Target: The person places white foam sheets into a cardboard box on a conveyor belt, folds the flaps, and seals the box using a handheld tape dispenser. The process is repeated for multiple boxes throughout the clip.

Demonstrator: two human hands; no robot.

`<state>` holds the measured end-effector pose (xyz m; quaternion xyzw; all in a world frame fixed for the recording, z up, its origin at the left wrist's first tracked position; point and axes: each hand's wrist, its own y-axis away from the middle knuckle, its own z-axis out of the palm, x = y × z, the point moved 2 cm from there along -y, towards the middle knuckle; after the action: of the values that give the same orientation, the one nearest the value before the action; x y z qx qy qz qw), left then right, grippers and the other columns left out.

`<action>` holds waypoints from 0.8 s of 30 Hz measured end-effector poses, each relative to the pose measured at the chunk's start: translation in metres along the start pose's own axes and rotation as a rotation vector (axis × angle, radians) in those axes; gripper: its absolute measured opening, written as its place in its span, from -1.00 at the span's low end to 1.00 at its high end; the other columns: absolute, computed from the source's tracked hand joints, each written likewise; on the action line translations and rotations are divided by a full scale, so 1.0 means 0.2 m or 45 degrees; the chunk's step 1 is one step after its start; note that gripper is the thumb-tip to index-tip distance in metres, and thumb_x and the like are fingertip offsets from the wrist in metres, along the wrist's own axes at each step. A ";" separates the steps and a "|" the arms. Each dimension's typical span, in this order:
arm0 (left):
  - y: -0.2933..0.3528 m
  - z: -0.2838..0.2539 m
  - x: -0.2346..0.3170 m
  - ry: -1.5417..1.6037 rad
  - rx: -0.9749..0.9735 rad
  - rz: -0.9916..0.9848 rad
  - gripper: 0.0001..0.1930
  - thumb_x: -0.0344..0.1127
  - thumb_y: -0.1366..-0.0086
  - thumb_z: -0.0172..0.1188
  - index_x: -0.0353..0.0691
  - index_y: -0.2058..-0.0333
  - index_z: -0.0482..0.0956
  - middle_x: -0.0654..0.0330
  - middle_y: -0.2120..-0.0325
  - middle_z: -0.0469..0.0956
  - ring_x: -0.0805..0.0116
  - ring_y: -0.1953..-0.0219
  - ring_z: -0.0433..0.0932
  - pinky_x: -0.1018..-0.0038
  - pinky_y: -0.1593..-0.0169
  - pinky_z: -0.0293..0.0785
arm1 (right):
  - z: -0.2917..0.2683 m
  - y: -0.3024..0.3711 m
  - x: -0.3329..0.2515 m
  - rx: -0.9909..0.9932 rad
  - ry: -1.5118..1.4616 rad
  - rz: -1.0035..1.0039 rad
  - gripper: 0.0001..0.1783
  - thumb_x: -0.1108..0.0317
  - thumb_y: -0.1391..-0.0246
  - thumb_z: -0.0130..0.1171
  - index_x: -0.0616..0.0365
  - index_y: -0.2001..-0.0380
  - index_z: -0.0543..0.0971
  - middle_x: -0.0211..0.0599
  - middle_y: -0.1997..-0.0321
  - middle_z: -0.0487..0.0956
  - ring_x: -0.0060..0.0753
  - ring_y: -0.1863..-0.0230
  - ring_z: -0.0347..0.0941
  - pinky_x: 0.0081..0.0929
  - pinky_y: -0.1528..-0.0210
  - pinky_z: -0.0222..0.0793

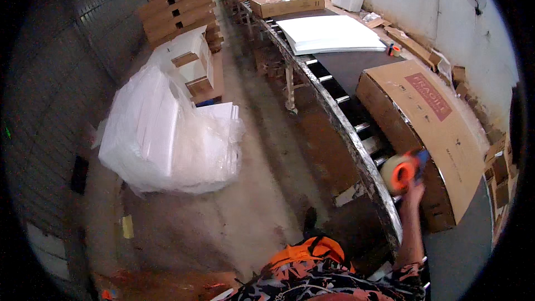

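My right hand (413, 190) is closed on a tape dispenser (401, 176) with an orange hub, a roll of tape and a blue part; motion smears it a little. It is against or just in front of the near long side of a large flat cardboard box (454, 142), and I cannot tell whether the tape touches the cardboard. The box lies on the roller conveyor (356, 134), with a red printed label on top. My left hand is outside the picture.
White foam sheets (334, 34) and another cardboard box (287, 4) lie farther up the conveyor. A second tape dispenser (394, 50) sits beside the sheets. Plastic-wrapped white foam (167, 134) stands on the floor at left, before stacked cartons (178, 11). Cardboard scraps line the right wall.
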<state>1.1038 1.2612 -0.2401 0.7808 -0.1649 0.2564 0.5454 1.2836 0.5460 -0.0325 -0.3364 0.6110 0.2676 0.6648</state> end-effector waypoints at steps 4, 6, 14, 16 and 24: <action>-0.09 0.43 0.41 -0.068 -0.213 0.124 -0.44 0.03 -0.31 0.18 -0.24 -0.14 0.45 0.11 0.08 0.62 0.25 0.17 0.61 0.29 0.09 0.53 | -0.32 -0.92 -0.08 0.533 0.334 -0.446 -0.56 0.17 -0.20 0.17 0.30 0.01 0.54 -0.32 0.12 0.60 -0.50 0.22 0.47 -0.48 0.18 0.39; -0.11 0.63 0.61 -0.099 -0.280 0.172 -0.43 0.03 -0.31 0.17 -0.24 -0.15 0.44 0.11 0.07 0.62 0.24 0.17 0.61 0.29 0.09 0.53 | -0.43 -1.27 -0.04 0.553 0.236 -0.474 -0.53 0.06 -0.19 0.17 0.25 0.06 0.53 -0.33 0.21 0.61 -0.52 0.35 0.44 -0.49 0.35 0.34; -0.22 0.92 1.32 -0.196 -0.169 0.210 -0.40 0.05 -0.30 0.16 -0.25 -0.18 0.42 0.09 0.06 0.61 0.21 0.17 0.61 0.27 0.08 0.53 | -0.57 -1.52 0.56 0.545 -0.164 -0.318 -0.49 0.15 -0.22 0.17 0.33 -0.09 0.50 -0.25 0.01 0.59 -0.38 0.08 0.51 -0.44 -0.01 0.41; -0.24 0.80 1.47 -0.214 -0.050 0.204 -0.39 0.05 -0.30 0.16 -0.25 -0.18 0.41 0.09 0.06 0.61 0.20 0.17 0.62 0.26 0.08 0.54 | -0.49 -1.40 0.36 0.524 -0.016 -0.179 -0.51 0.19 -0.21 0.18 0.34 -0.08 0.49 -0.22 -0.02 0.58 -0.37 0.03 0.50 -0.43 -0.04 0.42; -0.35 0.36 1.96 -0.271 0.274 0.129 -0.36 0.07 -0.30 0.14 -0.26 -0.21 0.38 0.07 0.04 0.61 0.18 0.17 0.62 0.25 0.07 0.54 | -0.39 -1.34 0.18 0.549 0.041 -0.295 -0.52 0.29 -0.16 0.23 0.37 -0.07 0.48 -0.18 -0.03 0.57 -0.35 0.00 0.51 -0.43 -0.10 0.38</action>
<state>1.4772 1.2280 -0.0862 0.8481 -0.2327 0.2155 0.4244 1.4437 0.3147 -0.0391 -0.2587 0.6218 0.0477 0.7377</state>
